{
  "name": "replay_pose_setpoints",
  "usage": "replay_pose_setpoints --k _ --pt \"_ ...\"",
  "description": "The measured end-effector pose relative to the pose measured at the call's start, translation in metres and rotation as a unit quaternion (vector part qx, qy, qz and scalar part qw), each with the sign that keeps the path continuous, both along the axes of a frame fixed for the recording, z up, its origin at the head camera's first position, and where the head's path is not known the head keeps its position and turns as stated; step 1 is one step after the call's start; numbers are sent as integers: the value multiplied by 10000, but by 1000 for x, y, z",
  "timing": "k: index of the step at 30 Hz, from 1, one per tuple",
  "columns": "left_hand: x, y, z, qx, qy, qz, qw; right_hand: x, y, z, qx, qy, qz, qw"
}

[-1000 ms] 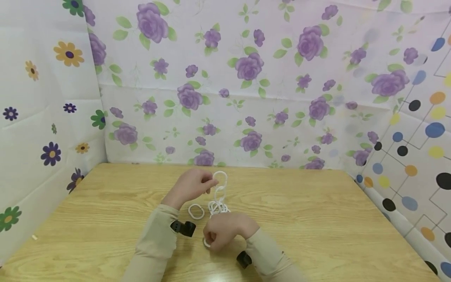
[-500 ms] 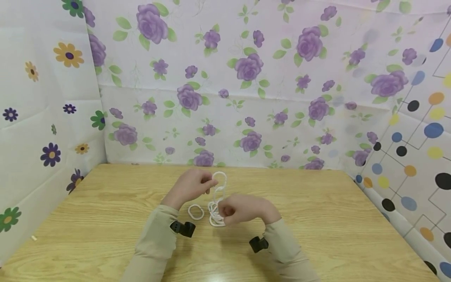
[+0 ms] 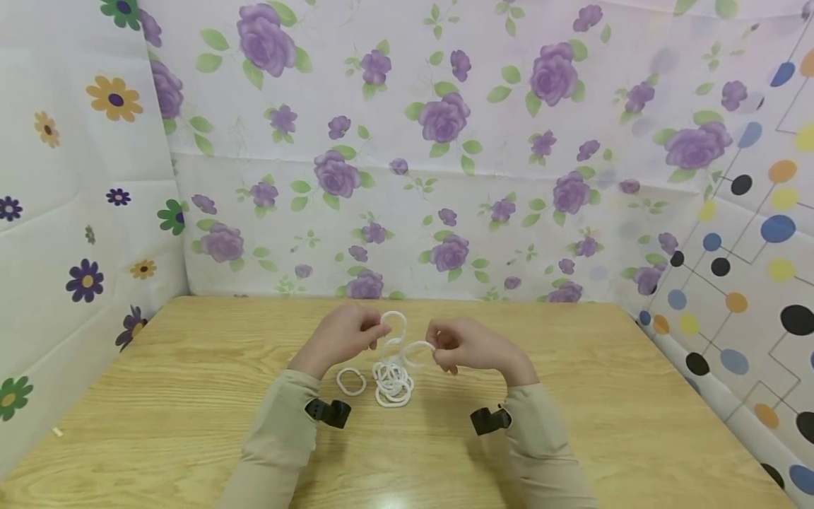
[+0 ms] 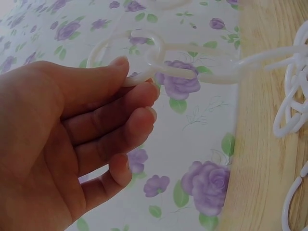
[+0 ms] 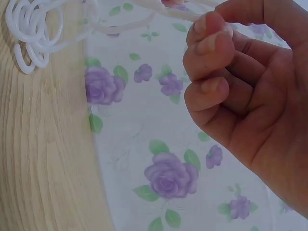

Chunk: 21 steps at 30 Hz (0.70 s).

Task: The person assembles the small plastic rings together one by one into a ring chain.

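Observation:
My left hand [image 3: 346,332] pinches a white plastic chain link [image 3: 394,312] between thumb and fingertips, held above the table. From it hangs a second white link [image 4: 175,72], and the linked chain runs down to a tangled pile of white links [image 3: 393,404] on the wood. Level with the left, my right hand [image 3: 473,346] pinches another white link [image 3: 416,343] by its right end; this link's left side overlaps the hanging chain in the head view. One separate white link [image 3: 352,394] lies flat just left of the pile. In the right wrist view the upper fingers are cropped.
The wooden table [image 3: 604,396] ends at a back curtain [image 3: 407,233] with purple flowers. Patterned cloths stand on both sides. A small pale scrap [image 3: 58,432] lies near the left table edge. Black cameras [image 3: 327,412] sit on both wrists.
The right hand has come up from the table in front of the pile, moving away and to the right, with a link in its fingertips. The left hand has kept its place and hold.

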<state>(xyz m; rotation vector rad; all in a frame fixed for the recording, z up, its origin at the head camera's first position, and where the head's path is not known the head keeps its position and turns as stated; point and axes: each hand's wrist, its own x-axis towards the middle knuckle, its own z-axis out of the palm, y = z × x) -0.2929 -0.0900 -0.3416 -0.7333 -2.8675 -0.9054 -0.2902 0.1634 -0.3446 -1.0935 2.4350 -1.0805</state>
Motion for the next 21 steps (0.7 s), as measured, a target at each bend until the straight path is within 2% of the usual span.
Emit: replay_pose_setpoints --k 6,10,13,16,21 --pt "0 0 -1 -24 -5 -47 10000 -4 2 -2 -191 -2 -201 9996" --pt "-1 0 -2 -35 -29 -62 10000 -9 1 -6 -490 51 -773 9958" --pt "-2 1 -3 -26 -44 -85 10000 -13 -4 -10 -891 44 -1451 9854" --pt "-2 1 -3 -2 -56 -126 9999 -15 -12 -13 -1350 -235 -1968 9708" --pt "-1 3 -1 18 28 -128 9999 -14 -23 -14 -1998 -955 -2125 9517"
